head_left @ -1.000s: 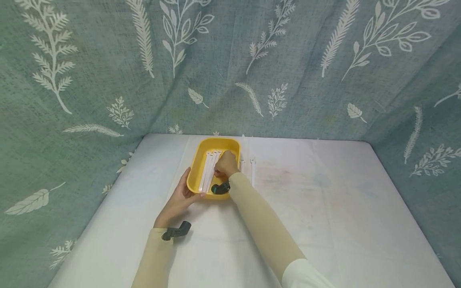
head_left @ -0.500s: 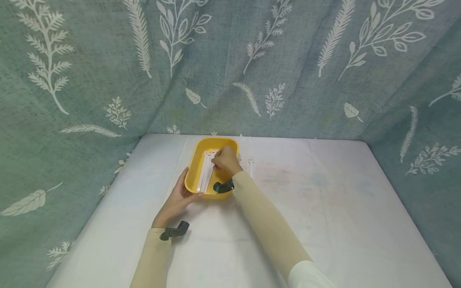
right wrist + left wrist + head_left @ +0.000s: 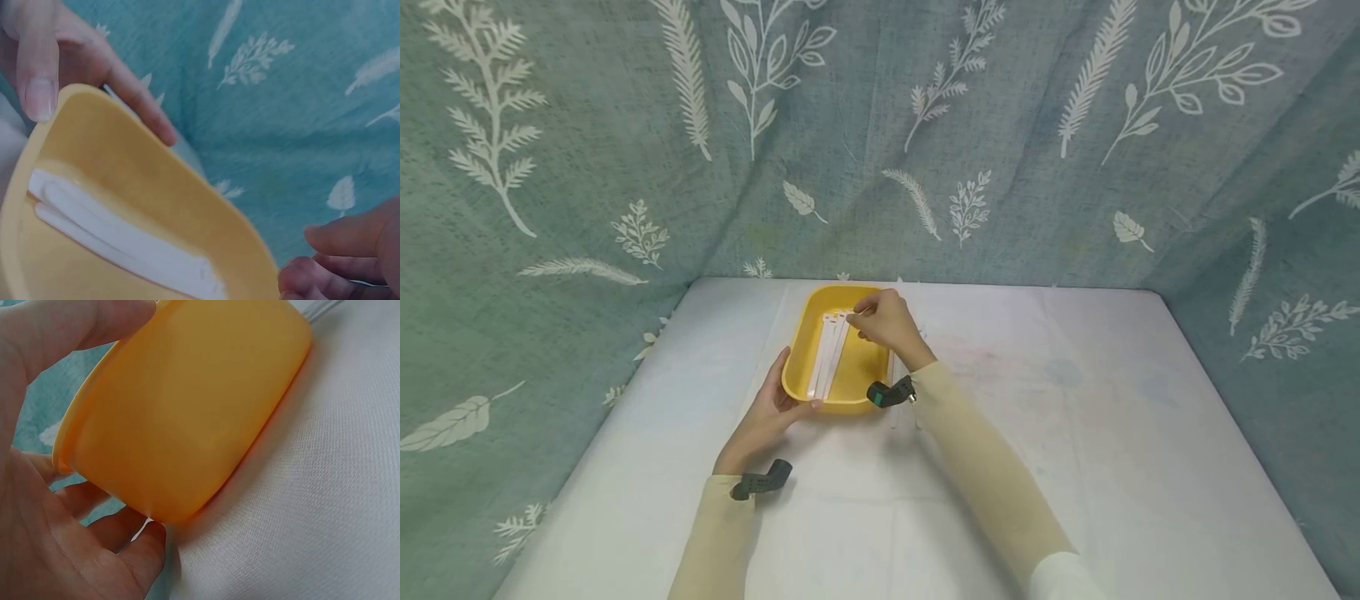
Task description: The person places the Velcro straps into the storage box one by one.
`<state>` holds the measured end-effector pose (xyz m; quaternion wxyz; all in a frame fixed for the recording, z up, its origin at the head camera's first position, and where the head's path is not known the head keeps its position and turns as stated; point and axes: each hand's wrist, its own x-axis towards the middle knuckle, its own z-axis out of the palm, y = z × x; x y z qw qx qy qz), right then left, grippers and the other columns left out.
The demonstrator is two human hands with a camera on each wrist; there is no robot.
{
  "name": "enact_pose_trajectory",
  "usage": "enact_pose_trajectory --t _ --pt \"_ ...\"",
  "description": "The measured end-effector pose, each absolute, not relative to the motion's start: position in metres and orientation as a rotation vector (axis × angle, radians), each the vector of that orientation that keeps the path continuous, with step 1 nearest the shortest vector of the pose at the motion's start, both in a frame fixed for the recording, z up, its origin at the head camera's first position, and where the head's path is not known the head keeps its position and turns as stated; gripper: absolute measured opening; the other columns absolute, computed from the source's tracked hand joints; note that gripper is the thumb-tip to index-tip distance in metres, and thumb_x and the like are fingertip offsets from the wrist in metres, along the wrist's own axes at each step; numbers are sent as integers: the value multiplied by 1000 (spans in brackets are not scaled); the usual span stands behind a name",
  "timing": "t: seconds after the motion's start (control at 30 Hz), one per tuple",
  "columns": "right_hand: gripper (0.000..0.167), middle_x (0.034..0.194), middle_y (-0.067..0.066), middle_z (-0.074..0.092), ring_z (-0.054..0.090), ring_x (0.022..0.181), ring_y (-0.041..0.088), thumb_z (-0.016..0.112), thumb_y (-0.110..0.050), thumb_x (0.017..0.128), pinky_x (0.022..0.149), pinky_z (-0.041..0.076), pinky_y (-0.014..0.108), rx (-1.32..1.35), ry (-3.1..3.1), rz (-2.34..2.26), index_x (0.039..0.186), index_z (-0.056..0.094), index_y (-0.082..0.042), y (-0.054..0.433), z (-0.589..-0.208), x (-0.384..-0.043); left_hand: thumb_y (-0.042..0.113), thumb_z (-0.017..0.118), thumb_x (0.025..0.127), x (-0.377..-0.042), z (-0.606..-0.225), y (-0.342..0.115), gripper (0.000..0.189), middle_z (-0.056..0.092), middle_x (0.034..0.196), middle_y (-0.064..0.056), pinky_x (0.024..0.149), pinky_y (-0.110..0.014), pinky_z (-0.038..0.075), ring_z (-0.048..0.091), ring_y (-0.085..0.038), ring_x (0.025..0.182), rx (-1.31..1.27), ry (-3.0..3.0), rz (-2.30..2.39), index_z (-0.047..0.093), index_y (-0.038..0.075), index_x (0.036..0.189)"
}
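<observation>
A yellow plastic tray (image 3: 857,387) stands on the white-covered table, holding several long, thin white strips (image 3: 829,357) side by side along its left half. Each strip has a slightly wider far end. My left hand (image 3: 769,421) grips the near left corner, thumb (image 3: 94,325) on the rim and fingers curled about the side. Over the far right part of the tray is my right hand (image 3: 889,321), its fingers bent near the strips' far ends. In the right wrist view, thumb (image 3: 350,234) and fingers are apart with nothing visible between them.
More white strips (image 3: 892,367) lie on the table just right of the tray, partly hidden by my right arm. A green-blue cloth (image 3: 1037,208) with white leaf prints hangs behind the table (image 3: 1075,467) and at both sides.
My right hand has risen from inside the tray and moved back and right, toward its far right rim. The left hand keeps its grip; the strips in the tray lie much as before.
</observation>
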<state>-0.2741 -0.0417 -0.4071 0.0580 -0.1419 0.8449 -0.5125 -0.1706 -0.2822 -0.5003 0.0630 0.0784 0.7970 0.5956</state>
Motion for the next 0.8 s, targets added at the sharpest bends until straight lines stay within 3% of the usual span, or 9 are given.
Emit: enact_pose_trajectory --t 0.37,0.6,0.8 --pt "27 98 20 78 74 73 22 72 -18 98 63 65 27 -567 2610 -1568 116 73 1 -13 -392 -258 20 80 92 -171 -500 -282 116 10 176 -9 131 -48 26 20 -35 161 242 2396 1814 -8 16 167" --pt "28 96 17 77 75 80 33 72 -18 97 64 63 27 -516 2651 -1617 117 73 2 10 -390 -250 21 81 92 -172 -501 -281 117 8 176 -9 132 -50 24 19 -36 161 245 2398 1808 -8 18 167" --pt "30 96 16 76 73 78 24 71 -18 98 65 63 27 -439 2702 -1617 121 72 2 25 -394 -244 22 81 91 -172 -502 -282 117 7 176 -8 132 -52 24 19 -36 161 234 2412 1799 -8 21 167"
